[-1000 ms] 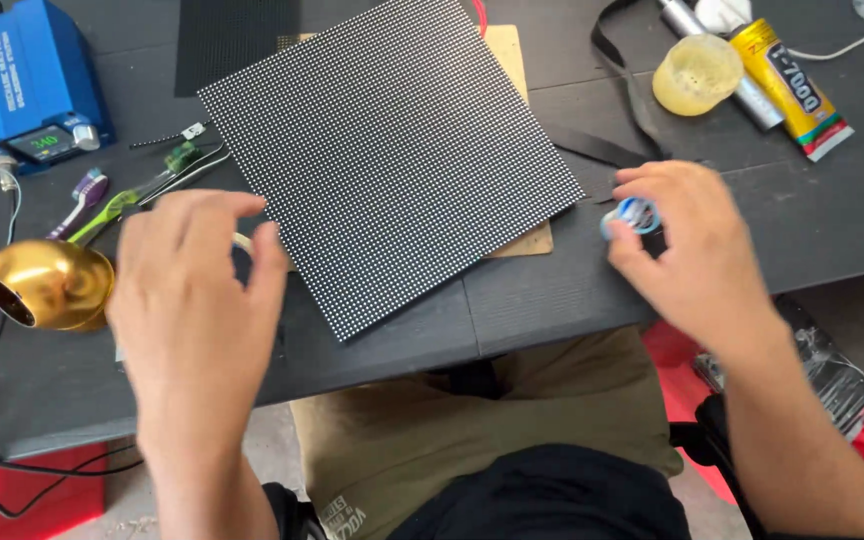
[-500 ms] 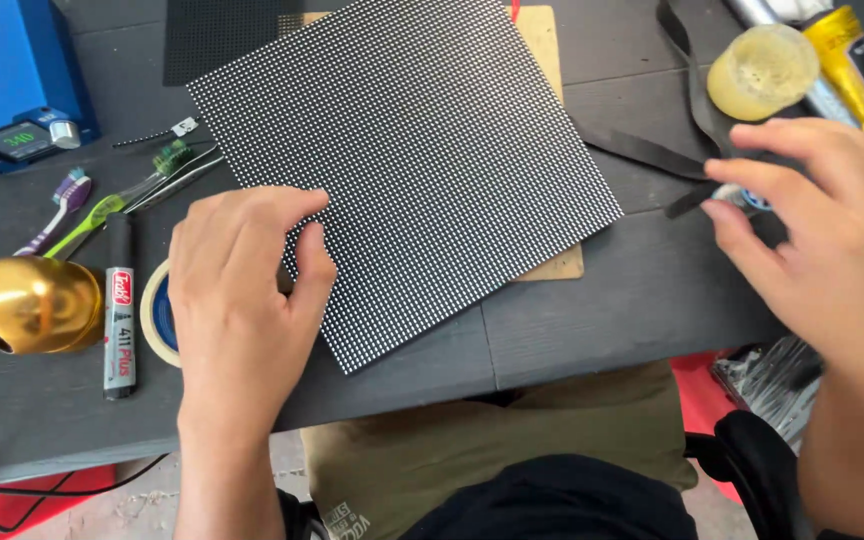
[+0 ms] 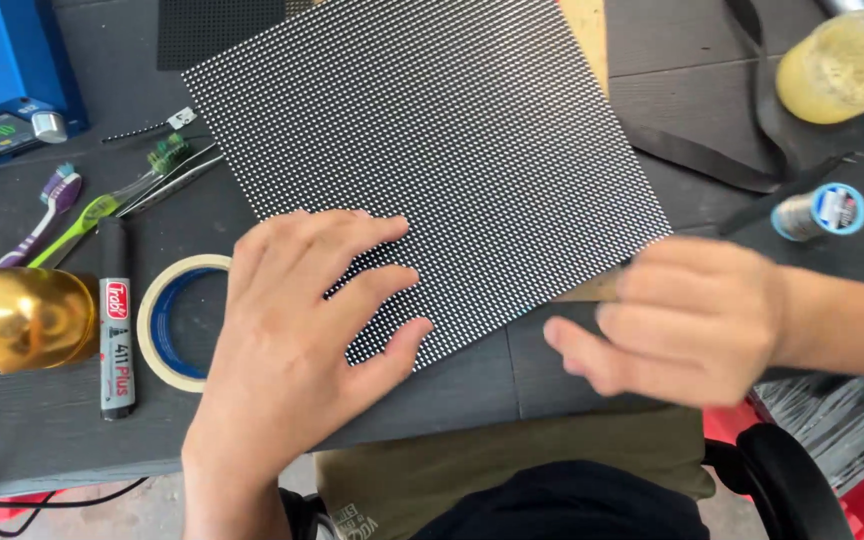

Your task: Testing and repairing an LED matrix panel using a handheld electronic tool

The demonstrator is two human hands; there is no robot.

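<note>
A black square panel [image 3: 452,150] covered in a fine grid of small dots lies tilted on a dark table [image 3: 42,430], over a thin wooden board [image 3: 587,35]. My left hand [image 3: 302,320] rests flat on the panel's near corner, fingers spread. Just off the panel's right corner is my right hand [image 3: 692,315]. Its fingers point left along the near edge, touch the edge there, and hold nothing. A small spool of wire with a blue-rimmed end [image 3: 820,212] lies on the table just beyond that hand.
Left of the panel lie a roll of masking tape [image 3: 157,320], a black marker [image 3: 116,330], a shiny gold round object [image 3: 17,318], toothbrushes [image 3: 62,205] and a blue box device [image 3: 7,70]. A yellowish jar [image 3: 842,65] and a black strap [image 3: 712,160] sit at the right.
My right hand has put the spool down on the table and come in to the panel's right corner. My left hand has slid further onto the panel.
</note>
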